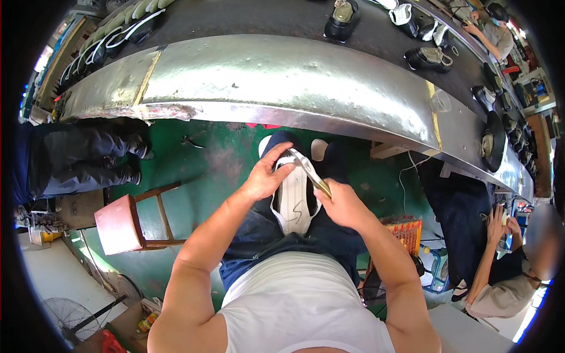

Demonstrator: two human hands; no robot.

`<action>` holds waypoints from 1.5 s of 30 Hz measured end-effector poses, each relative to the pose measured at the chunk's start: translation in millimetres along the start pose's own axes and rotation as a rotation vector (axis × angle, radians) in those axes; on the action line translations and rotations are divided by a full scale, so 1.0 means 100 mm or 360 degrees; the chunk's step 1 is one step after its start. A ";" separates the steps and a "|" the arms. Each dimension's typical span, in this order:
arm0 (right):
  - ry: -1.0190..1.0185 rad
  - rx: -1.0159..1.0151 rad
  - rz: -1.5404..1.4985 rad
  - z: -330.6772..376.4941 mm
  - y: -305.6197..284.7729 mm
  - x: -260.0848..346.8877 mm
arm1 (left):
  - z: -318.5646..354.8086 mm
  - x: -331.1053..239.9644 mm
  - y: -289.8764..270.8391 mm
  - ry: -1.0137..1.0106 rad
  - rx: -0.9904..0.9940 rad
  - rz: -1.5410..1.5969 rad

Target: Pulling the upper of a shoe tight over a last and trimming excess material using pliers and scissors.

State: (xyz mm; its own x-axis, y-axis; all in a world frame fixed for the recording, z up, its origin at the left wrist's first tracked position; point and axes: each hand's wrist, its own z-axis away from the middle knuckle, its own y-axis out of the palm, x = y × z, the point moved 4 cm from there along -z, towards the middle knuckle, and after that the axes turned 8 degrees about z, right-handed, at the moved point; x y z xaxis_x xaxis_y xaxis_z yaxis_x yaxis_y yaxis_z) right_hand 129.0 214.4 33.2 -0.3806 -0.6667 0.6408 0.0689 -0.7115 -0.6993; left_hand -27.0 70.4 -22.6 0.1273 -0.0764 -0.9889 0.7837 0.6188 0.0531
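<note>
A white shoe upper with dark stripes rests on my lap, toe pointing away from me. My left hand grips its far end from above, thumb and fingers wrapped over the toe. My right hand is closed around the handle of a long flat metal tool, whose blade runs up to the shoe's toe beside my left fingers. My dark trousers and white shirt fill the picture below.
A curved metal conveyor rim passes in front of me, its black belt carrying dark shoes. A red-topped wooden stool stands at my left. A seated person works at my right; another person's legs show at far left.
</note>
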 end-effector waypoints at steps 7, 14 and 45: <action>0.0376 -0.0461 -0.0513 0.20 0.63 -0.56 | 0.81 0.30 0.26 -0.0455 -0.0320 -0.0156; 0.0370 -0.0260 -0.0448 0.30 0.84 -0.76 | 0.68 0.23 0.35 -0.0469 -0.0210 0.0436; -0.0336 0.0459 0.0370 0.66 0.17 -0.36 | 0.66 0.68 0.70 -0.0568 0.0591 0.0156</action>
State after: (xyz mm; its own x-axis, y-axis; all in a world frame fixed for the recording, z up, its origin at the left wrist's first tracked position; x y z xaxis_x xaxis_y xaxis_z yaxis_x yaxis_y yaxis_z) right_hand 204.7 211.6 19.8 -0.1291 -0.8260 0.5486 0.3973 -0.5500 -0.7346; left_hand 77.1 57.0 -76.5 0.3595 -0.3336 -0.8715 0.9122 0.3226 0.2528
